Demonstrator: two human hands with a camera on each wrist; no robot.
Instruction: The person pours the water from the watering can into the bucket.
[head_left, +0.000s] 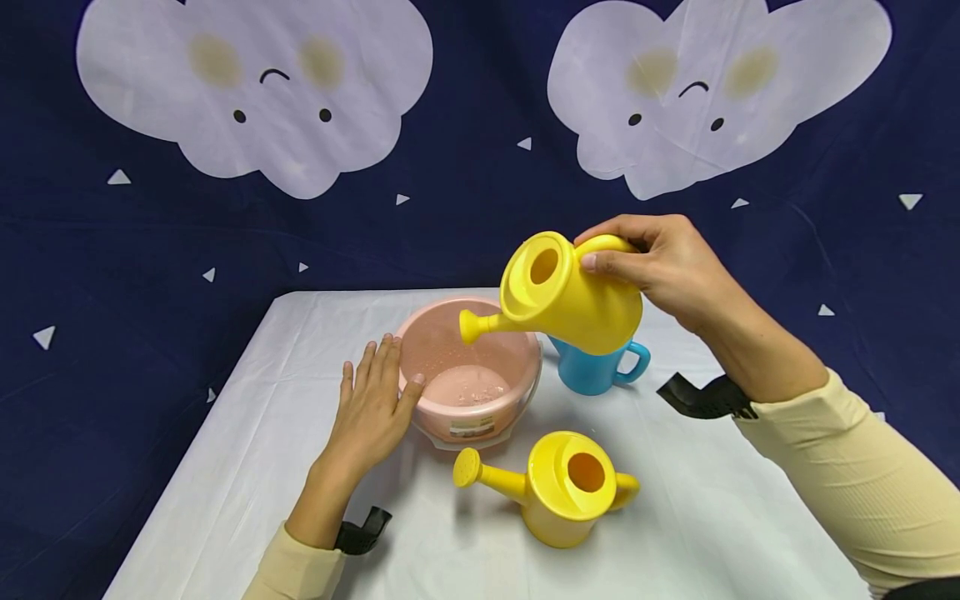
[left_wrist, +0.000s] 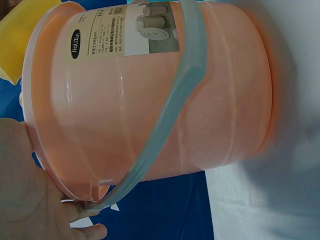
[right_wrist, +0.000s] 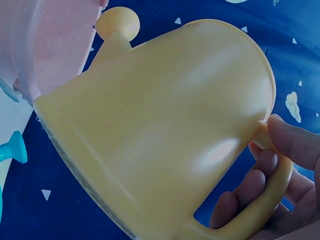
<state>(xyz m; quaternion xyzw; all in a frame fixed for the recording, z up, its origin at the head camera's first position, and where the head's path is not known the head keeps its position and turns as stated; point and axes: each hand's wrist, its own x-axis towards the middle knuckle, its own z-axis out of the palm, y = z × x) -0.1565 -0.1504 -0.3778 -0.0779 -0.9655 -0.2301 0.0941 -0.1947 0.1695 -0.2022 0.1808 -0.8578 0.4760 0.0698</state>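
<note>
My right hand (head_left: 667, 258) grips the handle of a yellow watering can (head_left: 592, 300), its fingers curled round it in the right wrist view. The can is tilted, with its spout over a pink bucket (head_left: 517, 392). Inside the bucket, shiny ripples show at the bottom and droplets dot the wall. My left hand (head_left: 375, 408) rests against the bucket's left rim with fingers straight; the left wrist view shows the bucket's grey handle (left_wrist: 167, 115) hanging along its side. A second yellow watering can (head_left: 562, 517) stands upright in front of the bucket.
A blue watering can (head_left: 588, 372) stands right of the bucket, partly hidden behind the raised yellow can. A white cloth (head_left: 247, 417) covers the table. Behind it hangs a dark blue backdrop (head_left: 480, 167) with clouds and small white shapes.
</note>
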